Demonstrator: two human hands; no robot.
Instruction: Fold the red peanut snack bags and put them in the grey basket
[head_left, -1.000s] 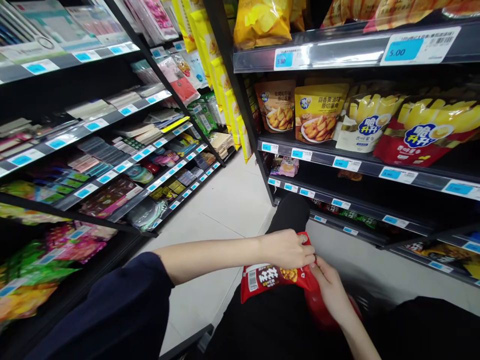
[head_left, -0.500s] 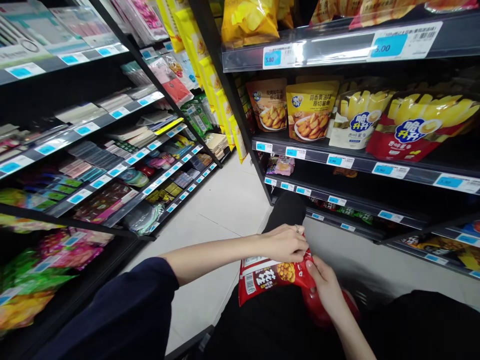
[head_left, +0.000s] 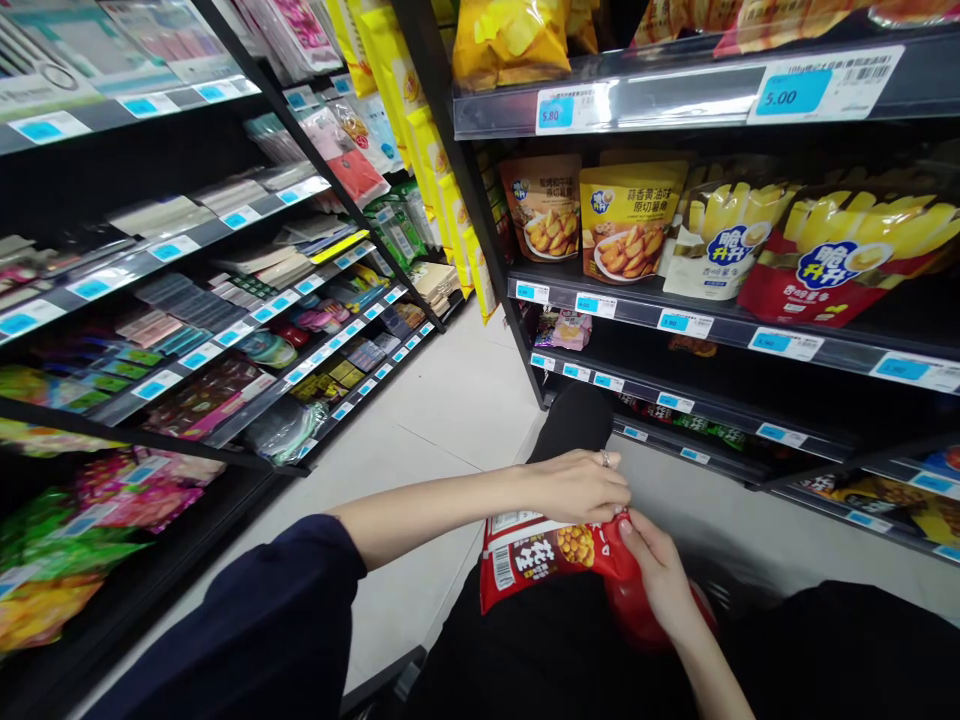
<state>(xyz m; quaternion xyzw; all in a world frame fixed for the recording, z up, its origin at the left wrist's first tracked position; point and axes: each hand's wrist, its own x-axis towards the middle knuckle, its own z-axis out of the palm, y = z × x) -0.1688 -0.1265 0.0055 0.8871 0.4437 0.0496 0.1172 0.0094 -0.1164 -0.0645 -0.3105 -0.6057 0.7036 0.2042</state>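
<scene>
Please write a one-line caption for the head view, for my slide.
In a shop aisle, the left hand and right hand grip a red snack bag.

Right shelf unit point(head_left: 675, 320): black tiers with blue price tags along the edges. Middle tier carries upright yellow snack bags point(head_left: 628, 222) and a red fries bag point(head_left: 840, 260). Left shelf unit point(head_left: 187, 245): flat packaged goods. Pale tiled floor point(head_left: 450, 400) between both units.
</scene>
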